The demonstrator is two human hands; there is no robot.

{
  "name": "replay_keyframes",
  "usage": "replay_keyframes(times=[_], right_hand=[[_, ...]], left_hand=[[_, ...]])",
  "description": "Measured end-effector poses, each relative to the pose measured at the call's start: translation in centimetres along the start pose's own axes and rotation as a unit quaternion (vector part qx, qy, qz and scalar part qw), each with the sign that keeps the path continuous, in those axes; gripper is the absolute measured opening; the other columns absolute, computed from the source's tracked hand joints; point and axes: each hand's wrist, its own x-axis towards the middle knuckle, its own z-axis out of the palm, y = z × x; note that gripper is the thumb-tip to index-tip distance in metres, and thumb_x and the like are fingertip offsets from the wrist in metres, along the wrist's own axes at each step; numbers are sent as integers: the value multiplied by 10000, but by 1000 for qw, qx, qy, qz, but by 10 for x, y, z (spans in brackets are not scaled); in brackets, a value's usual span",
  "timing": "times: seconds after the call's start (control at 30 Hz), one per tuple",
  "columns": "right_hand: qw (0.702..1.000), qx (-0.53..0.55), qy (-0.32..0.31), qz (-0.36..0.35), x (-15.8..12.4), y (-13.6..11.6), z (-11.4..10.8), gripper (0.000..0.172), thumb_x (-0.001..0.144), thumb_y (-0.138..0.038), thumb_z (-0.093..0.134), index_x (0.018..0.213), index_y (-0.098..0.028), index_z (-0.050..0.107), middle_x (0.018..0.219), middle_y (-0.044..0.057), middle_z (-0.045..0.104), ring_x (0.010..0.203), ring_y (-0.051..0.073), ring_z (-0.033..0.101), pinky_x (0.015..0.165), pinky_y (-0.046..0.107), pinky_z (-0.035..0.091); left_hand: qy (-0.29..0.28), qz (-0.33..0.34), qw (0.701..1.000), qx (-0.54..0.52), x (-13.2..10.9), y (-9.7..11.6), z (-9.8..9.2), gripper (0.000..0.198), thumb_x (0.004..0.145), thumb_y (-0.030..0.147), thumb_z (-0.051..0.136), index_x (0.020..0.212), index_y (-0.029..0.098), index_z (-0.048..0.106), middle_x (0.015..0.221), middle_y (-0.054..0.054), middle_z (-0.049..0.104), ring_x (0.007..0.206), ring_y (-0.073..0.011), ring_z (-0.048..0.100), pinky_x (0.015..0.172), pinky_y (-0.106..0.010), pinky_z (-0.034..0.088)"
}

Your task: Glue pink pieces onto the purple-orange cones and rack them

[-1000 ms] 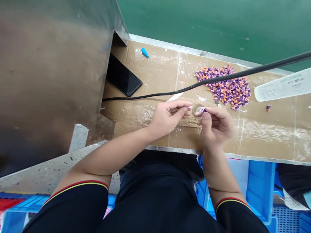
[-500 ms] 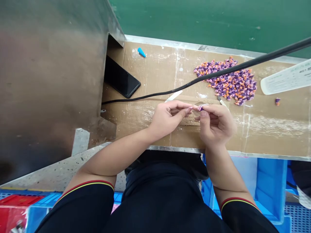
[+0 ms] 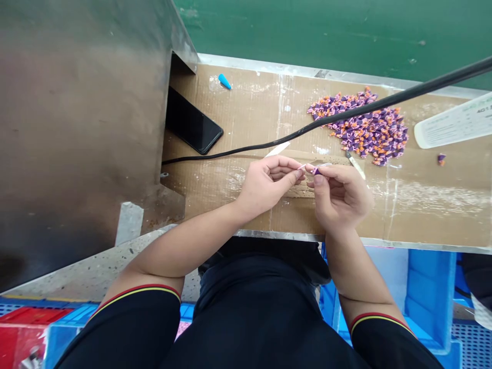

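Left hand [image 3: 272, 179] pinches a thin pale-pink strip [image 3: 302, 167]; right hand [image 3: 342, 199] grips a small purple-and-pink piece [image 3: 316, 171] (material unclear) just beside it.

My cardboard-covered bench [image 3: 442, 220] carries a pile [image 3: 378, 132] of small bits, with a phone [image 3: 194, 123] and blue cone [image 3: 224, 81] well left of it, a container [image 3: 453, 125] and loose bit [image 3: 441, 159] to its right, and a tool [image 3: 357, 166] by its near edge.

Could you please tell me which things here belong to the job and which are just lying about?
Likely the job:
purple piece in right hand
pink piece in left hand
pile of purple pieces

Apparently lying about:
phone
blue cone
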Motion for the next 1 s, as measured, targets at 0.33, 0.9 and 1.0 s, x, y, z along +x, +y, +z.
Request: replay_keyframes(times=[0.33,0.9,1.0], right_hand=[[998,-48,23,-45,6,-3,5,127,1041,-208,748,1135,-290,772,929,16,811,782,197,781,619,331,636],[998,-35,33,-34,7,-5,10,185,1011,-156,782,1130,-296,805,959,12,847,780,193,796,668,338,664],[998,-46,32,-30,7,-5,11,155,1014,-172,778,1107,-291,814,937,14,844,752,194,789,662,341,661]], left_hand=[[3,-49,996,-70,1,-4,-3,471,795,581,997,960,180,816,957,-78,852,891,-187,833,901,-333,699],[10,2,999,-50,1,-7,-1,331,814,553,993,940,267,888,1016,-53,872,922,-167,817,869,-294,677],[17,33,999,-6,-1,-4,0,325,844,557,970,946,259,891,1042,-60,876,997,-212,839,999,-381,704]])
